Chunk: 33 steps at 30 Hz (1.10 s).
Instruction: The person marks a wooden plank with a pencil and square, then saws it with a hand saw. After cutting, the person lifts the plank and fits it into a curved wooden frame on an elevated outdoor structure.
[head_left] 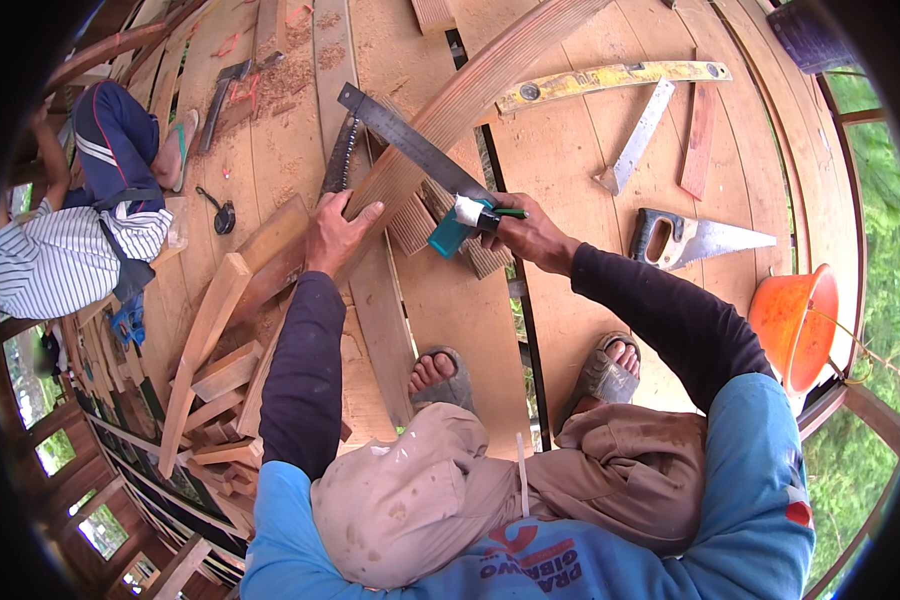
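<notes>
My left hand [338, 232] grips a long wooden plank [485, 70] that runs diagonally up and away from me, fingers wrapped over it. My right hand [530, 232] is closed on a metal square [402, 145] with a teal stock [450, 234], its ruled blade lying across the plank. A thin green stick, perhaps a pencil [512, 212], is in the same hand, along with a black and white piece I cannot make out. Under the plank are short wood blocks [410, 225] and a dark toothed tool [340, 150], partly hidden beside my left hand.
A handsaw [705, 243], a yellow level [615, 80], a metal blade [638, 135] and an orange bucket [792, 320] lie right. Left are a co-worker [80, 260], a hammer-like tool [218, 105], a tape measure [222, 210] and wood offcuts [210, 355]. The plank floor [440, 300] has gaps.
</notes>
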Each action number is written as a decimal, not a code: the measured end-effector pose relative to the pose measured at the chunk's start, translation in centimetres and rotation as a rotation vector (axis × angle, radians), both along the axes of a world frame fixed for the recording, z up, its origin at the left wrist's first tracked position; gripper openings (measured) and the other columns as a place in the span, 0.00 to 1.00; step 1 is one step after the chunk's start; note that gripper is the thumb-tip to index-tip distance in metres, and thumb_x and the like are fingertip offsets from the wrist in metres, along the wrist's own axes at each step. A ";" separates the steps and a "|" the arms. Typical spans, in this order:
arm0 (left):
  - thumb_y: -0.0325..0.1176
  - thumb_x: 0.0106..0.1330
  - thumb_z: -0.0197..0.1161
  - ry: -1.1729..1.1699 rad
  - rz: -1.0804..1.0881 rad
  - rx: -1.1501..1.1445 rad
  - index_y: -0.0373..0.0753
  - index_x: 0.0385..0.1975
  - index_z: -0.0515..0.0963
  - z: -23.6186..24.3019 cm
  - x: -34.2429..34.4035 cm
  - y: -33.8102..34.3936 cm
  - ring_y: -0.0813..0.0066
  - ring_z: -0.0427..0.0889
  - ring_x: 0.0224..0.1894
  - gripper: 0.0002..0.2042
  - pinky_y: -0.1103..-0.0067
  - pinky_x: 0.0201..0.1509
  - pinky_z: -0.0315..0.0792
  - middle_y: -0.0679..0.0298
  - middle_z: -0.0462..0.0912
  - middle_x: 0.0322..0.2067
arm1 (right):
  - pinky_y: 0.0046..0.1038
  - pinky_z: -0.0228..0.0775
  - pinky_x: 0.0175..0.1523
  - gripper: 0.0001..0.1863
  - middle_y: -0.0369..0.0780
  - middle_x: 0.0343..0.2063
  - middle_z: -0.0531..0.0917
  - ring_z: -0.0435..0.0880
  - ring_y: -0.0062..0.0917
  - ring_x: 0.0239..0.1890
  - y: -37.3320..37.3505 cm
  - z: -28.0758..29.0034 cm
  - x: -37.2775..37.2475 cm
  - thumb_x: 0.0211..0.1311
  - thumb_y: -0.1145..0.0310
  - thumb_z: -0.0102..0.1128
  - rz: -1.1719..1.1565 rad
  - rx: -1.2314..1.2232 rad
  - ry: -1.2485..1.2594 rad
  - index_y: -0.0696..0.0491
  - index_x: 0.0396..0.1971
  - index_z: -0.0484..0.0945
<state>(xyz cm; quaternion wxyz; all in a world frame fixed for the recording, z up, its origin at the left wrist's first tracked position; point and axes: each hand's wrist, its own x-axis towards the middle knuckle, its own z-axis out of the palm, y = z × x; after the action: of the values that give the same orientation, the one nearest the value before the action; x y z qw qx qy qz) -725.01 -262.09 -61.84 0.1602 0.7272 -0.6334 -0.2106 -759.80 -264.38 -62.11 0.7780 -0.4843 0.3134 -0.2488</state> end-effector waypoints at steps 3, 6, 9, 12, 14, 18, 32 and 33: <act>0.67 0.56 0.76 -0.096 -0.021 0.019 0.23 0.61 0.76 -0.1 -0.9 -0.1 0.44 0.80 0.60 0.48 0.61 0.64 0.75 0.42 0.81 0.54 | 0.20 0.75 0.41 0.27 0.33 0.36 0.85 0.81 0.15 0.34 -0.2 0.3 0.1 0.72 0.51 0.62 -0.010 0.017 0.036 0.57 0.59 0.81; 0.66 0.54 0.77 -0.160 -0.061 0.032 0.22 0.64 0.71 -0.7 -0.3 -0.1 0.43 0.77 0.64 0.52 0.61 0.68 0.73 0.40 0.78 0.59 | 0.20 0.75 0.41 0.26 0.34 0.37 0.85 0.81 0.15 0.34 -0.1 0.7 0.2 0.72 0.54 0.61 -0.023 0.001 0.021 0.57 0.60 0.81; 0.61 0.52 0.80 -0.171 -0.090 0.071 0.23 0.68 0.68 -1.4 0.9 -0.4 0.44 0.75 0.68 0.53 0.62 0.72 0.70 0.38 0.75 0.64 | 0.21 0.76 0.42 0.25 0.34 0.38 0.86 0.82 0.15 0.34 -0.3 -0.5 0.4 0.72 0.55 0.60 -0.030 0.045 0.030 0.57 0.60 0.81; 0.54 0.52 0.80 -0.150 -0.079 0.146 0.23 0.69 0.67 -1.3 0.4 -1.0 0.45 0.73 0.70 0.51 0.63 0.74 0.69 0.38 0.74 0.67 | 0.21 0.76 0.43 0.24 0.35 0.38 0.86 0.82 0.16 0.35 -0.4 -1.6 0.1 0.73 0.57 0.59 -0.048 0.063 0.058 0.57 0.60 0.80; 0.50 0.52 0.80 -0.131 -0.066 0.165 0.23 0.68 0.67 -1.0 0.3 -1.0 0.45 0.74 0.69 0.49 0.63 0.74 0.69 0.38 0.74 0.67 | 0.21 0.78 0.43 0.18 0.36 0.39 0.87 0.84 0.16 0.35 -0.7 -1.4 0.0 0.75 0.60 0.59 -0.045 0.070 0.048 0.57 0.55 0.81; 0.48 0.51 0.80 -0.095 -0.062 0.154 0.23 0.67 0.68 -0.3 -0.2 -0.5 0.44 0.77 0.67 0.48 0.63 0.73 0.71 0.38 0.76 0.64 | 0.22 0.77 0.43 0.20 0.35 0.38 0.86 0.82 0.15 0.35 -1.3 -0.3 -0.5 0.73 0.63 0.55 -0.043 0.045 0.112 0.58 0.57 0.81; 0.57 0.67 0.73 0.939 -0.150 -0.035 0.32 0.70 0.71 6.3 -5.9 1.2 0.57 0.78 0.68 0.41 0.61 0.73 0.71 0.48 0.75 0.69 | 0.32 0.76 0.45 0.16 0.39 0.34 0.86 0.84 0.25 0.36 -1.7 2.7 -0.8 0.66 0.75 0.61 0.183 -0.447 0.168 0.57 0.53 0.82; 0.53 0.71 0.70 1.001 -0.172 -0.023 0.32 0.70 0.72 6.6 -6.7 1.2 0.59 0.79 0.68 0.36 0.63 0.72 0.71 0.50 0.77 0.68 | 0.32 0.77 0.46 0.17 0.40 0.34 0.86 0.84 0.26 0.37 -2.0 2.7 -0.5 0.66 0.74 0.62 0.202 -0.476 0.170 0.57 0.54 0.82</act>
<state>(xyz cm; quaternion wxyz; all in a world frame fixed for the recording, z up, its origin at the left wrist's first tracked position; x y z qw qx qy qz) -731.71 -260.94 -55.29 0.4342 0.4807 -0.5389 -0.5385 -760.30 -266.40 -59.46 0.6340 -0.7015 0.2605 -0.1950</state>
